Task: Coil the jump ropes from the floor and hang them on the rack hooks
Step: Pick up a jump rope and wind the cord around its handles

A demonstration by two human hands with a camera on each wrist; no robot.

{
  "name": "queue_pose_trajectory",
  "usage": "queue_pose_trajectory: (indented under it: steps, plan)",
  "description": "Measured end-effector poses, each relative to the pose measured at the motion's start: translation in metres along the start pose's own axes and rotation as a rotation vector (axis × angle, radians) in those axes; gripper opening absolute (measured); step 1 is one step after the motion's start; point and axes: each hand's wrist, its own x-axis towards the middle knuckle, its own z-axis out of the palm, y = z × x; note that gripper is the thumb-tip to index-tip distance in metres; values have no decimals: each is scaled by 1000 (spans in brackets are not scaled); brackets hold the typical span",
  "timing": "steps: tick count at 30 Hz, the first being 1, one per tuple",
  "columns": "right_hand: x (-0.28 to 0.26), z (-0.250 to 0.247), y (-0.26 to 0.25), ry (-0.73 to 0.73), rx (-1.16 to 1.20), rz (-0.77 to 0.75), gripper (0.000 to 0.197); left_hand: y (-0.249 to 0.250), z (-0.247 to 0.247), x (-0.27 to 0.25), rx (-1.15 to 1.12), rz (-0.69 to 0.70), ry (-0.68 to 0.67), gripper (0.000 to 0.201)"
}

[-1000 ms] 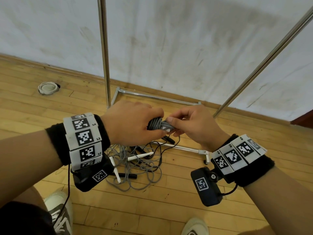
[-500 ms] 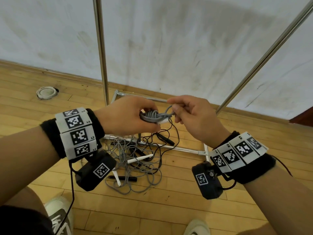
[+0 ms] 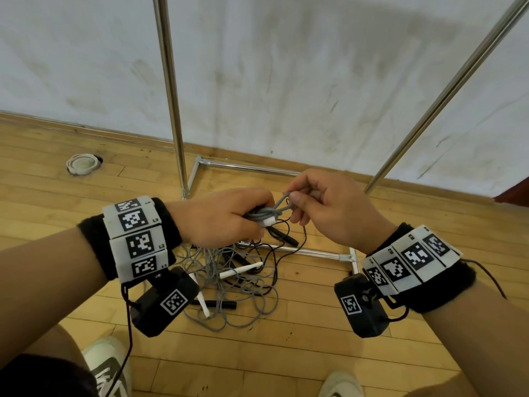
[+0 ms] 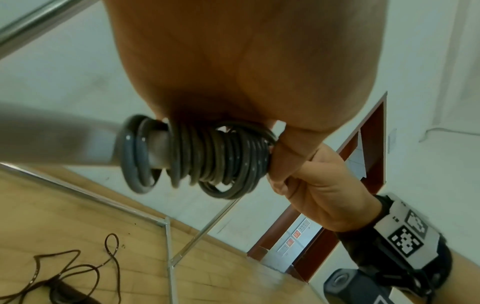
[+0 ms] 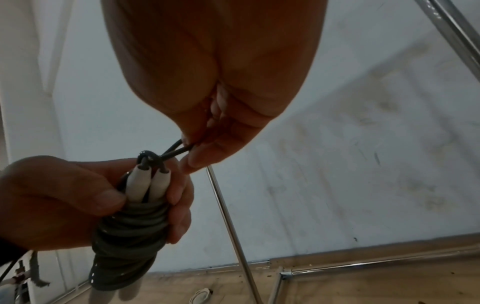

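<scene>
My left hand (image 3: 226,216) grips a grey jump rope (image 3: 264,214) wound tightly round its two white handles (image 5: 145,183). The coil (image 4: 215,158) shows as many close turns in the left wrist view, and again as a coil (image 5: 124,234) in the right wrist view. My right hand (image 3: 320,207) pinches a short loop of the same rope (image 5: 176,151) at the handle tips, between thumb and fingers. Below my hands a tangle of grey and black ropes (image 3: 237,285) lies on the wooden floor. The rack's two metal poles (image 3: 170,90) rise behind; no hooks are in view.
The rack's base bars (image 3: 300,252) lie on the floor around the tangle. A white round fitting (image 3: 83,164) sits in the floor at the left near the wall. My shoes (image 3: 108,365) are at the bottom edge. A dark red door frame (image 4: 363,164) stands to the right.
Both hands have risen slightly. My right hand has drawn a short loop of rope out from the coil's end, where before it was pressed against the handles.
</scene>
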Motion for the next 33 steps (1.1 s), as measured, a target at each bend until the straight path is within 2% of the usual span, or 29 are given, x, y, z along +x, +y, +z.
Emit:
queue_pose_trajectory:
  steps: [3, 5, 8, 12, 15, 17, 23, 27, 33]
  plan:
    - [1, -3, -1, 72, 12, -7, 19, 6, -1, -1, -155, -18, 3, 23]
    - [2, -6, -3, 125, 4, -22, 24, 7, -4, -2, -146, -19, 48, 26]
    - [4, -10, -6, 177, -13, -24, 23, 5, -10, -3, -163, -29, 96, 23]
    - [7, -9, -11, 193, 8, -13, 18, 5, -10, 0, -243, -3, 84, 20]
    - [8, -9, -14, 168, 27, -23, 18, 6, -5, 1, -276, 8, 126, 50]
    - [9, -9, -15, 155, 18, -36, 21, 4, -4, 2, -307, -22, 195, 58]
    - [15, -13, -14, 230, -55, -39, 28, -5, -14, 2, -104, -37, 279, 34]
    - [18, -21, -12, 265, -106, -19, 23, -12, -14, 1, 16, -62, 284, 28]
    - [18, -31, -15, 331, -160, -32, 29, -21, -17, 1, -33, -56, 266, 24]
